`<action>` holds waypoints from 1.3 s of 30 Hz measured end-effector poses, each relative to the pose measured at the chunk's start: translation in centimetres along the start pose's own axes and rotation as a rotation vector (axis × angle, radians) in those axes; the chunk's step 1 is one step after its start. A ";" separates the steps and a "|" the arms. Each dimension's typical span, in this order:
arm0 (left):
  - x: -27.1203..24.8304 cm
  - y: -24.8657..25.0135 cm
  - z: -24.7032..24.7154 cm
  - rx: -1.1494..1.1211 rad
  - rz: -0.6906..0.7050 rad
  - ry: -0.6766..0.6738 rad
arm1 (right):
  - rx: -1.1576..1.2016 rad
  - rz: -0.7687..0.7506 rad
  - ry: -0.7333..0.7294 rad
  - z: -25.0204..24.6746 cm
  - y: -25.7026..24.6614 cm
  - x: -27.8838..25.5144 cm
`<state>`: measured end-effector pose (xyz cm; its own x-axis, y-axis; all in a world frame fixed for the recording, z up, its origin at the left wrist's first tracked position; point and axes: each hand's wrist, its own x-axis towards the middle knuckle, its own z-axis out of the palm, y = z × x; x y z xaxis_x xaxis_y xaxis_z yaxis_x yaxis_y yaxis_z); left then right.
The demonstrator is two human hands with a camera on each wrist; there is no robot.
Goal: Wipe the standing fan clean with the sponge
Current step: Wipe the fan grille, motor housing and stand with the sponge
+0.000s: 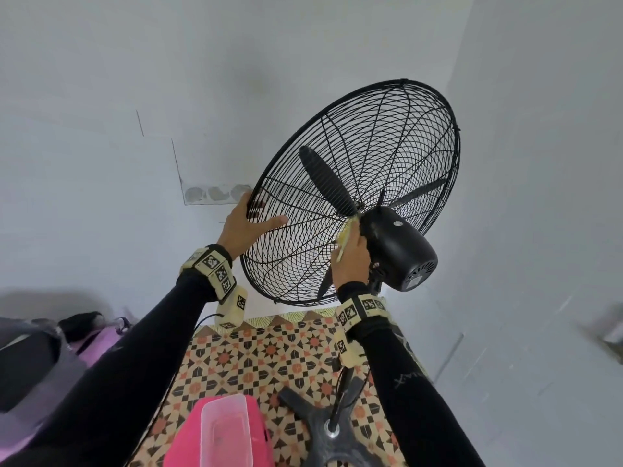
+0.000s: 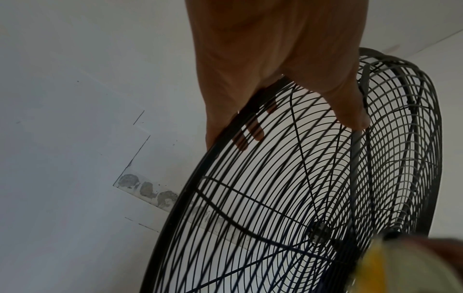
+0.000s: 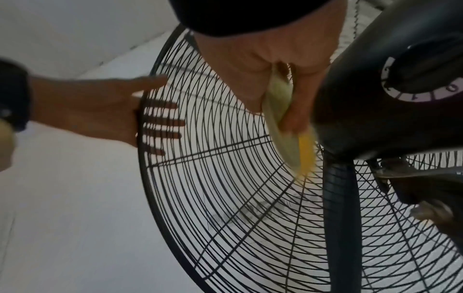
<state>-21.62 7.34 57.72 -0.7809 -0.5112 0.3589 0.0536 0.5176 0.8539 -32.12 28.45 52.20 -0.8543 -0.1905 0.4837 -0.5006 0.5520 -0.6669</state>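
Fan (image 1: 354, 193), black, stands on a patterned tile floor (image 1: 256, 358) near the corner of two white walls (image 1: 101, 96); its round wire cage is tilted, rear face toward the person, and the dark motor housing (image 1: 399, 247) projects from the cage centre. One blade (image 1: 325, 180) shows through the wires. Left hand (image 1: 244, 224) grasps the cage rim at its left edge: in the right wrist view the four fingers (image 3: 162, 123) pass over the rim and lie straight against the far side of the wires, thumb on the near side. Right hand (image 1: 350, 261) is clenched around a sponge (image 1: 345, 239), yellow with a pale green face, pinched between thumb and fingers (image 3: 295, 111). Sponge is pressed edge-on against the rear wires just beside the motor housing, close to the hub; its tip is blurred in the right wrist view. A dial with white markings (image 3: 426, 79) sits on the housing. Below, the cross-shaped fan base (image 1: 323, 429) rests on the tiles, and beside it a clear plastic tub (image 1: 226, 429) sits on something pink (image 1: 259, 423). Both forearms wear black sleeves and bands with printed square markers (image 1: 210, 267).
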 end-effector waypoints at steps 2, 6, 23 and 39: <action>0.0 -0.1 0.0 0.000 -0.005 0.003 | -0.058 0.015 -0.113 0.3 1.0 -0.7; 0.1 -0.4 0.0 0.003 0.013 0.003 | 0.078 -0.065 0.137 -0.3 0.6 -1.1; 0.2 -0.3 -0.1 -0.003 0.010 0.015 | 0.271 0.249 -0.063 -2.3 1.3 -0.7; 0.9 -2.8 -0.7 -0.121 0.171 -0.130 | 0.276 0.630 0.167 0.1 -3.6 0.6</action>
<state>-22.07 4.91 55.90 -0.8274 -0.3265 0.4570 0.2596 0.4991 0.8267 -30.85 26.25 54.87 -0.9712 0.2371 0.0241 0.0460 0.2859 -0.9572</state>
